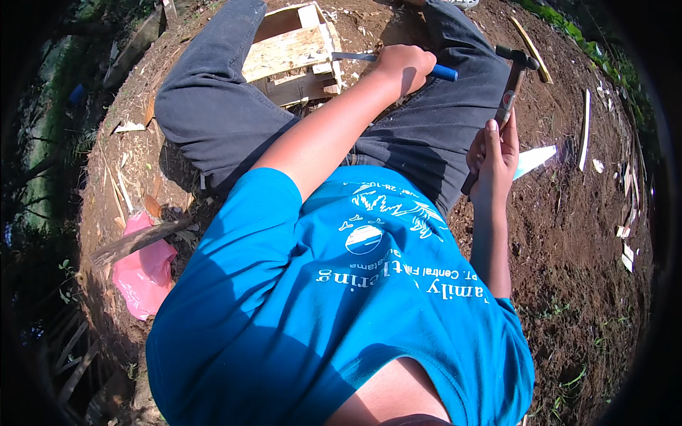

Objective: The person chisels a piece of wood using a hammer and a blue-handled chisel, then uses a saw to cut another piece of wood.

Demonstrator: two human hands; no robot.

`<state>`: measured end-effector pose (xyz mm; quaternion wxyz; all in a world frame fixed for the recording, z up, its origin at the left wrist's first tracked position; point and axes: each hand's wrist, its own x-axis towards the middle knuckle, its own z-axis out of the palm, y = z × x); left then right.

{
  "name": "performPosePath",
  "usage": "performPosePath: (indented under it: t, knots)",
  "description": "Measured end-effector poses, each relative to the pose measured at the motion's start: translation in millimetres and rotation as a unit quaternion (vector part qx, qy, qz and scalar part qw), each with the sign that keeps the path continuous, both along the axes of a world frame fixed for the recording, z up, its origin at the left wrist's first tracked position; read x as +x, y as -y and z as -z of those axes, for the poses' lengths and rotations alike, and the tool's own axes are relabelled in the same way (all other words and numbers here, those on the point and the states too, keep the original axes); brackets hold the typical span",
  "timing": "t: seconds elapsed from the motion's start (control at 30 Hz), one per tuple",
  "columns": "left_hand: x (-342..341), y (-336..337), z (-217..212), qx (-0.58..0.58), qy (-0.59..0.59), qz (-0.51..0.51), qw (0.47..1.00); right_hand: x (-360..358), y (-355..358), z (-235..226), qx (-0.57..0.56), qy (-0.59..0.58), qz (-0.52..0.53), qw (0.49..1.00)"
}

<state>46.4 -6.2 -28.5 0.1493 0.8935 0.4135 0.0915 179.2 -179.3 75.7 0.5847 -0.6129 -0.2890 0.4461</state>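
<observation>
A: What is held in the left hand?

B: A chisel with a blue handle is gripped in it, the fingers closed tight round the handle. Its blade is laid against the edge of the crate, a small thing of pale wooden slats set on the soil between the knees.

A: And the right hand?

B: A hammer is clasped by the lower part of its wooden shaft, the grip shut firmly. The metal head is raised, well apart from the chisel and out to the right of the leg.

A: What else is seen?

B: A pink bag is seen on the ground at the left, with a stick across it. Wood offcuts are scattered over the soil on the right.
</observation>
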Motion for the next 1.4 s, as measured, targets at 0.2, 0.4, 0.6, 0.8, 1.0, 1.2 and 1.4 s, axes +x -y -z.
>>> performPosePath:
  t: [0.2, 0.4, 0.6, 0.8, 1.0, 1.2, 1.4]
  knots:
    - [-11, 7, -4, -0.081, -0.031, 0.051, 0.995, -2, -2, -4, 0.003, -0.009, -0.006, 1.0]
    - [-43, 11, -42, 0.09, 0.301, 0.043, 0.948, -9, -12, -4, -0.009, -0.014, -0.018, 1.0]
    - [-65, 4, -22, 0.151, 0.368, 0.04, 0.917, -15, -16, -3, 0.006, -0.022, -0.053, 0.998]
    - [-55, 48, -38, -0.108, 0.514, -0.12, 0.842, 0, -14, -9, 0.014, -0.002, -0.032, 0.999]
    - [-71, 34, -46, 0.063, 0.463, -0.012, 0.884, 18, -20, -22, 0.04, 0.006, 0.049, 0.998]
    - [-81, -15, -50, 0.163, 0.477, -0.056, 0.862, 31, -19, -17, 0.042, 0.025, 0.079, 0.996]
    - [-127, -81, -36, 0.041, 0.564, -0.268, 0.78, 22, -21, -19, 0.006, 0.011, 0.063, 0.998]
